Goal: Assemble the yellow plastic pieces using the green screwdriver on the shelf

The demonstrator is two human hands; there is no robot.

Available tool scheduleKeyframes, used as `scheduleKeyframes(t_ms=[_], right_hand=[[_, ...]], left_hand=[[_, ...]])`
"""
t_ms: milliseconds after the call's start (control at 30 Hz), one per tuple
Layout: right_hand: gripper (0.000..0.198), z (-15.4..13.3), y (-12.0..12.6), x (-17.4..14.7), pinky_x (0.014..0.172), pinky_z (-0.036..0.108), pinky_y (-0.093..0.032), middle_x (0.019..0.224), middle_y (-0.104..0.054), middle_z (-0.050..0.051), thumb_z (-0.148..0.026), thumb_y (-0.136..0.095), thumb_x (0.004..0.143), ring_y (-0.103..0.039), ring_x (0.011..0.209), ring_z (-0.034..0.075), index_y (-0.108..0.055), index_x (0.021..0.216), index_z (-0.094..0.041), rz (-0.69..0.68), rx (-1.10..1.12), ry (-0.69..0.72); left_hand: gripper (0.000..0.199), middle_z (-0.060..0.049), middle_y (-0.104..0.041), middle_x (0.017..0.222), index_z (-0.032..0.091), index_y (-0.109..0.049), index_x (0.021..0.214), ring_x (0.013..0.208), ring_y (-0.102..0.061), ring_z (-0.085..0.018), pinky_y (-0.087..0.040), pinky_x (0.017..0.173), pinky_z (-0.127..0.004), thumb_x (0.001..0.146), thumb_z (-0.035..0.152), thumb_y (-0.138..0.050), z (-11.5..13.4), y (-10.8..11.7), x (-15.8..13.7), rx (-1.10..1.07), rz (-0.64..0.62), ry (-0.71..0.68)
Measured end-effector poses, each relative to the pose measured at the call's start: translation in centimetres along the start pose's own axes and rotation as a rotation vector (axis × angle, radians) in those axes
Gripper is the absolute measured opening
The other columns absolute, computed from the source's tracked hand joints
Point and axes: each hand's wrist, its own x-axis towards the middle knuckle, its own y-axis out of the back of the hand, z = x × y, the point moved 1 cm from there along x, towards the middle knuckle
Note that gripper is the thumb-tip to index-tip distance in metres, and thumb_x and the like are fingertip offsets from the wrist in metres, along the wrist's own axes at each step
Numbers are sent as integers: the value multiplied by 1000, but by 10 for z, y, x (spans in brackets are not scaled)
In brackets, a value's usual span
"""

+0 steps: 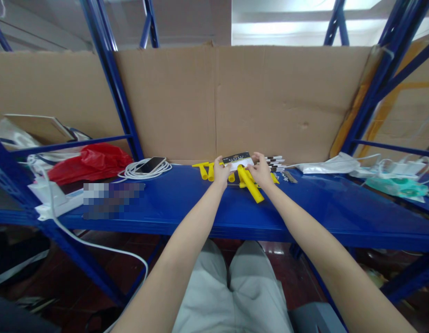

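Between my two hands, at the back of the blue shelf, is a small black-and-white printed card (238, 160). The fingers of my left hand (221, 172) pinch its left end. On its right end are the closed fingers of my right hand (260, 170). A yellow tube-shaped piece (251, 186) slants down toward me from the card's lower edge, close to my right fingers; whether I grip it too is unclear. More yellow pieces (204, 172) lie around my hands. Just right of my right hand rests a bunch of thin white-and-black sticks (276, 162).
A phone (152, 164) sits on a coiled white cable (131, 170), near a red bag (93, 162) and a white power strip (67, 201). White packets (325, 165) and a green bag (395, 186) lie right. Cardboard (270, 101) stands behind; blue posts (113, 78) flank it.
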Motion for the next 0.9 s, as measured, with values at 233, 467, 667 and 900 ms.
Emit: scheduleKeyframes(t_ms=[233, 467, 667, 900], right_hand=[[51, -19, -5, -9, 88, 41, -54, 131, -48, 15, -25, -59, 78, -53, 117, 26, -48, 127, -19, -201, -96, 219], [54, -17, -7, -7, 85, 39, -54, 131, -45, 13, -20, -59, 74, -54, 113, 24, -47, 127, -21, -266, -123, 246], [41, -19, -9, -8, 89, 38, -50, 121, -46, 11, -16, -58, 72, -54, 108, 22, -55, 112, -21, -328, -208, 271], [34, -21, -9, -11, 89, 37, -47, 108, -51, 8, -13, -54, 74, -55, 98, 21, -60, 107, -20, -380, -307, 304]], left_hand=[[58, -9, -64, 109, 21, -46, 129, 93, -67, -19, -57, 82, -36, 78, -6, -50, -4, 2, 2, -10, -10, 1], [61, -9, -65, 109, 22, -46, 130, 94, -67, -21, -56, 82, -37, 76, -6, -50, -8, 2, 9, -21, -13, 1], [59, -5, -63, 113, 25, -50, 124, 102, -64, -17, -54, 86, -31, 71, -2, -57, -22, 9, 30, -17, 37, -103], [56, -6, -62, 115, 24, -52, 120, 102, -63, -15, -53, 88, -30, 71, -3, -56, -25, 10, 36, 3, 65, -131]])
